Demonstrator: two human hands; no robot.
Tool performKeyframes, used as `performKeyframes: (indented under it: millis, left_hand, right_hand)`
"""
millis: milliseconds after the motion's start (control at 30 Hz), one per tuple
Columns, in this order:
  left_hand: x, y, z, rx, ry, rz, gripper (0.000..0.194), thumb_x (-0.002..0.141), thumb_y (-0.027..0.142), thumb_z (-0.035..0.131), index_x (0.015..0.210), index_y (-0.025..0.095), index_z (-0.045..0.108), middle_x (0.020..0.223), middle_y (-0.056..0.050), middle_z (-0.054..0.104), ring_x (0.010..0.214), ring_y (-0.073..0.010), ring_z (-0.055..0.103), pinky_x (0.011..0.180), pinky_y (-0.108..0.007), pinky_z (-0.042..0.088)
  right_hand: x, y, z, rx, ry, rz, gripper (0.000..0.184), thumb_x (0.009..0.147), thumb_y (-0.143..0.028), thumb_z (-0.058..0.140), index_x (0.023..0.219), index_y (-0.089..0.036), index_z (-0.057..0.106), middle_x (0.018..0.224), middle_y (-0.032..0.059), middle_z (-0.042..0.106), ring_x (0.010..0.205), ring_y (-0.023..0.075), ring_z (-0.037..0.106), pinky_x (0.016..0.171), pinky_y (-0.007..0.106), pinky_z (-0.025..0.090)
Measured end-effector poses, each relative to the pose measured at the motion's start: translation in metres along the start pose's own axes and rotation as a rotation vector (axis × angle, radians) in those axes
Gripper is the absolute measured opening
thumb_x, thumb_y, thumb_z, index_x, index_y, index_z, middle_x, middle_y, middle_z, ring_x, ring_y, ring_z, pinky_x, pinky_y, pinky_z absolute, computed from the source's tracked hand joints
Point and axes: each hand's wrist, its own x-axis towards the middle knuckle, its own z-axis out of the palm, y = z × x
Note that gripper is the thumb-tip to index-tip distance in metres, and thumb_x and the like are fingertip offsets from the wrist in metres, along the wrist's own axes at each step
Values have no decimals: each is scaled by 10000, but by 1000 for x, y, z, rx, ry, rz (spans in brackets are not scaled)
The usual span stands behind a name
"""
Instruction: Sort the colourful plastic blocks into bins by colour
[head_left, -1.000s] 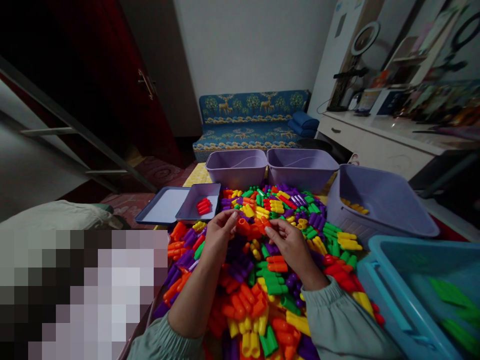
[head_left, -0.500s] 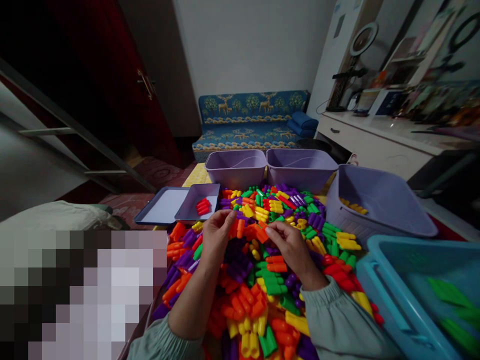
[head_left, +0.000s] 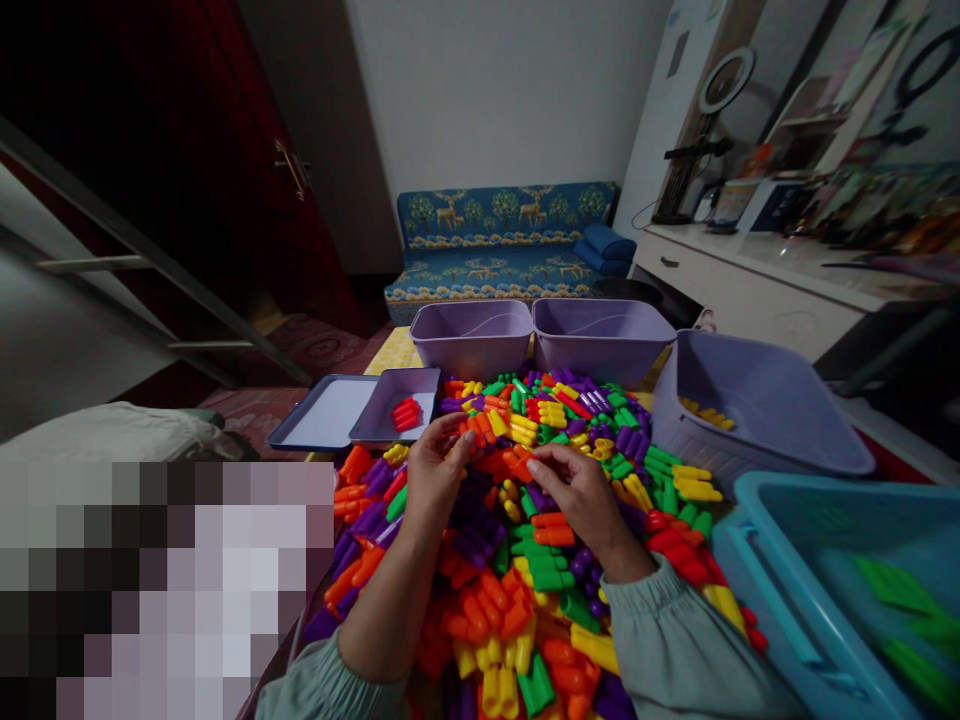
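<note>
My left hand (head_left: 437, 465) is closed, its thumb and fingers pinching an orange plastic building piece (head_left: 484, 429) over the pile. Lower and to the right, my right hand (head_left: 576, 492) grips another orange piece (head_left: 517, 462) between thumb and fingertips. The two pieces are apart. Beneath both hands spreads a heap of bullet-shaped plastic pieces in orange, yellow, green, purple and red, many joined in rows. A joined orange cluster (head_left: 491, 605) lies nearer to me, and a green row (head_left: 541, 565) sits below my right hand.
Two lilac bins (head_left: 471, 352) stand behind the pile; a third lilac bin (head_left: 757, 440) at right holds yellow pieces. A blue tub (head_left: 795, 600) with green pieces is at front right. A shallow tray (head_left: 367, 428) at left contains red pieces. Beyond is a patterned sofa (head_left: 495, 262).
My left hand has lifted its orange piece slightly, away from the one in my right hand. The right hand has shifted slightly left and keeps its grip.
</note>
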Motion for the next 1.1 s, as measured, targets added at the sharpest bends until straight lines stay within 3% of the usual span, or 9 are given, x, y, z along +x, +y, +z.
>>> performKeyframes:
  millis: [67,200,433,633,867,1000,1100]
  left_hand:
    - [-1,2,-1,102,-26,34,416,744,384,724,1084,150,672,813,-36,705,710,-168,673,653,-285,572]
    - [-6,9,-2,404,-115,238,188,837,308,643,937,187,747,986,-68,739,934,-206,680,829,-327,543]
    - [-13,18,4,663,-275,526,196,867,357,660,966,220,760,995,-65,745,1004,-226,636,909,-373,485]
    - [-15,17,7,531,-341,385,224,831,335,700,957,153,725,874,-68,735,744,-167,663,637,-256,497]
    - [-16,14,5,542,-347,312,237,833,349,683,959,150,716,869,-65,726,744,-167,665,643,-248,503]
    - [-15,35,6,704,-344,341,274,829,290,669,1076,178,702,1048,-88,707,761,-170,676,649,-262,514]
    - [1,61,14,793,-341,389,305,831,334,662,1092,184,708,1024,-94,717,796,-196,691,691,-281,532]
  right_hand:
    - [0,1,0,-4,14,-2,260,842,-426,628,844,-172,682,789,43,683,728,191,621,660,294,475]
    - [0,0,0,13,29,-8,270,840,-438,633,860,-174,691,791,42,687,718,187,622,650,291,482]
    - [0,-3,0,76,2,-22,290,850,-448,621,902,-176,706,818,49,696,715,182,621,623,284,500]
    - [0,-2,1,85,-22,-37,293,855,-454,622,912,-182,715,818,49,702,709,182,633,632,289,513]
    - [0,7,5,118,-53,-36,239,845,-392,645,968,-196,705,900,50,723,789,196,672,690,295,530]
    - [2,7,4,82,-12,18,243,845,-397,637,951,-185,689,836,41,714,745,189,661,644,282,511]
    - [2,4,3,70,20,45,276,851,-437,622,922,-176,673,790,36,695,698,180,635,608,277,487]
